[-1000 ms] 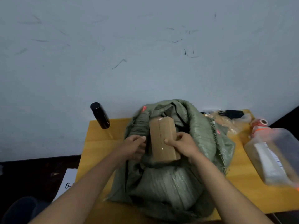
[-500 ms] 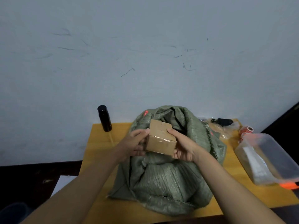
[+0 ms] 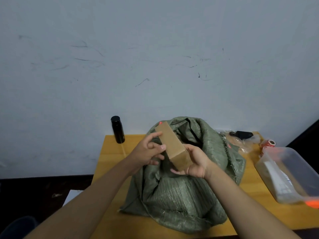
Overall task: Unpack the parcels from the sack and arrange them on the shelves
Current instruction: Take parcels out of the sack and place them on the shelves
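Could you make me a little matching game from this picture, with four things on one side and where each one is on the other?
Things:
1. cardboard parcel
2. black bottle
3. green sack
4. clear plastic tub

Places:
A. upright at the table's back left corner
B. at the table's right edge
C. held in both hands
D. slumped in the middle of the table

Pairs: 1-C, 2-A, 3-D, 4-B

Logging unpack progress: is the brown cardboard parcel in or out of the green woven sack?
Out: the brown cardboard parcel is held above the green woven sack between left hand and right hand.
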